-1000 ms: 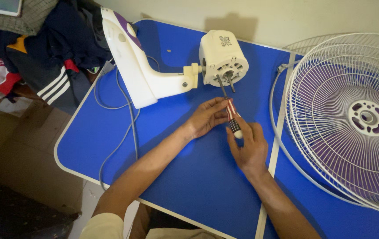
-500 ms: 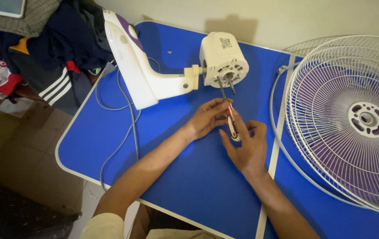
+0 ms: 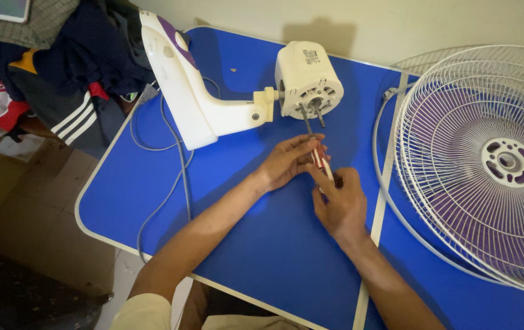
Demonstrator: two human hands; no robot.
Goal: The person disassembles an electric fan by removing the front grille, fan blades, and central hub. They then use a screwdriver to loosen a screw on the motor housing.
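Observation:
A white fan motor [image 3: 308, 78] on its white stand [image 3: 188, 91] lies on the blue table [image 3: 262, 244]. A screwdriver [image 3: 319, 154] with a red-and-white striped handle points its metal shaft into the motor's front face. My right hand [image 3: 337, 203] wraps the rear of the handle. My left hand [image 3: 286, 161] pinches the front of the handle with its fingertips, just below the motor.
A white wire fan guard [image 3: 482, 165] with a purple hub lies at the right, over a thin ring [image 3: 382, 183]. A grey cord [image 3: 176, 165] loops across the left side. Piled clothes [image 3: 60, 67] and a phone [image 3: 10, 8] sit off the table's left edge.
My right hand has closed around the screwdriver handle and rolled it. The tip stays at the motor face, and my left hand has kept its place.

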